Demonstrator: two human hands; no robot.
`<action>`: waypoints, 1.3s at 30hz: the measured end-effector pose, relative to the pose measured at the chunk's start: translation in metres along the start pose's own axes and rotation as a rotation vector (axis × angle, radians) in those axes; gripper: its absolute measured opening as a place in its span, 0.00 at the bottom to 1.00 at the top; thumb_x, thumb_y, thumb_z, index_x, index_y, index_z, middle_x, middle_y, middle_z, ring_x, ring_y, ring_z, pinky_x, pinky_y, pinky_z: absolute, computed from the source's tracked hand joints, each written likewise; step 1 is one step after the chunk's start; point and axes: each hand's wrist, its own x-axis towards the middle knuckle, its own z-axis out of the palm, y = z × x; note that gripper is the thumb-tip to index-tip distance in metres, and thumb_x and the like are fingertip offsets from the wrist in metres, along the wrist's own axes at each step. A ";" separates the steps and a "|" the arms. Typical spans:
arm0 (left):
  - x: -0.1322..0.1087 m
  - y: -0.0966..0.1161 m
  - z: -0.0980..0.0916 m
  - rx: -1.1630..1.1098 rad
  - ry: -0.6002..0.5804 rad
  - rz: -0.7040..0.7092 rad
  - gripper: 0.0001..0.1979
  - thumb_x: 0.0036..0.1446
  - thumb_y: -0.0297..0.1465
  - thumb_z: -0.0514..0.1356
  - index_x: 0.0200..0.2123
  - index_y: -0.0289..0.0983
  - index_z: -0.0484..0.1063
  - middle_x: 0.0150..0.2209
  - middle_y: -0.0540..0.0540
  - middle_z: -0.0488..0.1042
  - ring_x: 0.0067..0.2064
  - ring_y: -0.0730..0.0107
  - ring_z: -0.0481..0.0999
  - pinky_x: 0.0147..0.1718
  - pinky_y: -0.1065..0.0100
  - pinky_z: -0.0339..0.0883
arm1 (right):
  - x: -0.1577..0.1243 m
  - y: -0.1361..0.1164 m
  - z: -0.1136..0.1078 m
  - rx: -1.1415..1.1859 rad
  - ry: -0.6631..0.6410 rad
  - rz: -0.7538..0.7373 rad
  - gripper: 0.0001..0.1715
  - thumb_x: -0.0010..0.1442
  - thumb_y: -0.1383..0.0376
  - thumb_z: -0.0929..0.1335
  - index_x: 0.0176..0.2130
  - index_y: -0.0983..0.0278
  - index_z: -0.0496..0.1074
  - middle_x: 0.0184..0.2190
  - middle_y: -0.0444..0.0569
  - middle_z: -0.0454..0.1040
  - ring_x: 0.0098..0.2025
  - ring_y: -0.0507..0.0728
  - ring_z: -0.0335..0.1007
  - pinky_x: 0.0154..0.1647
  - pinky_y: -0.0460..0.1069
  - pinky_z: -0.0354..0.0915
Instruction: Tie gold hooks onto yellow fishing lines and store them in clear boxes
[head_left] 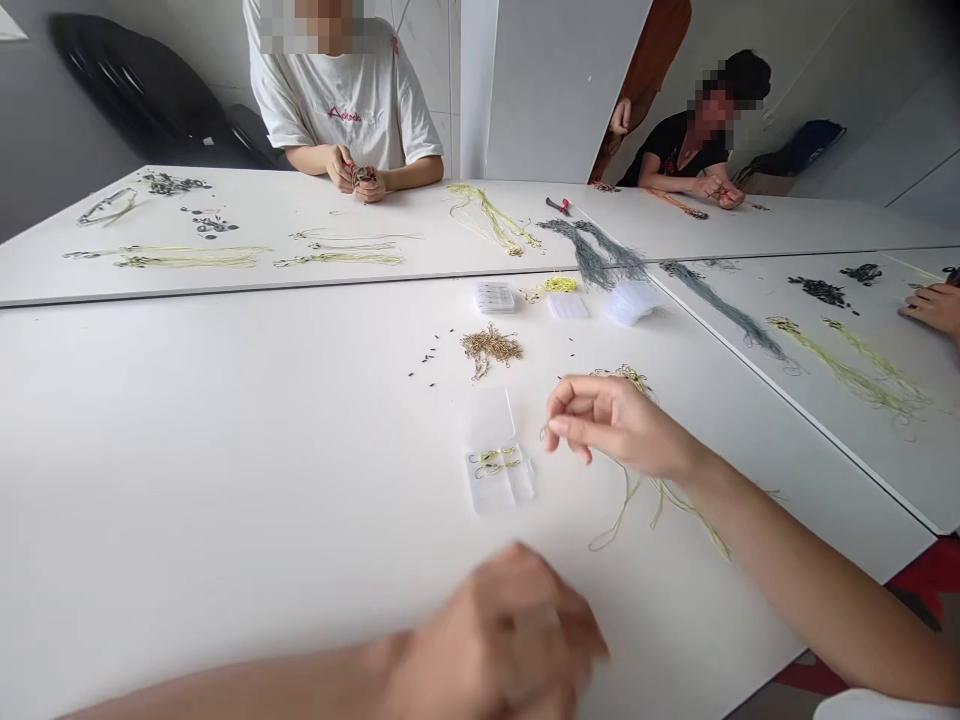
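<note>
My right hand (600,425) is pinched at thumb and forefinger on a small thin curved piece that looks like a fish hook (544,432). It hovers just right of an opened clear plastic box (487,495), whose lid is tipped back. Inside that box, hooks with yellow line (495,462) lie in the upper part. Closer to me, my left hand (510,640) is blurred by motion, its fingers curled in; whatever they hold cannot be made out. Yellow-green lines with hooks (626,500) lie partly hidden under my right hand and forearm.
Beyond the box are a pile of gold-coloured hooks (491,347), small dark bits, clear boxes (495,297), (631,302) and coiled yellow line (561,284). Grey line bundles (592,250) cross the table seam. Several other people work around the joined white tables (225,420).
</note>
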 end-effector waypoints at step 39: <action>0.010 -0.047 -0.015 0.081 -0.023 -0.407 0.08 0.63 0.28 0.54 0.37 0.39 0.74 0.31 0.47 0.72 0.35 0.67 0.65 0.44 0.58 0.51 | -0.037 0.036 0.044 -0.173 -0.034 -0.108 0.04 0.60 0.70 0.68 0.32 0.62 0.72 0.24 0.42 0.63 0.28 0.51 0.57 0.32 0.48 0.58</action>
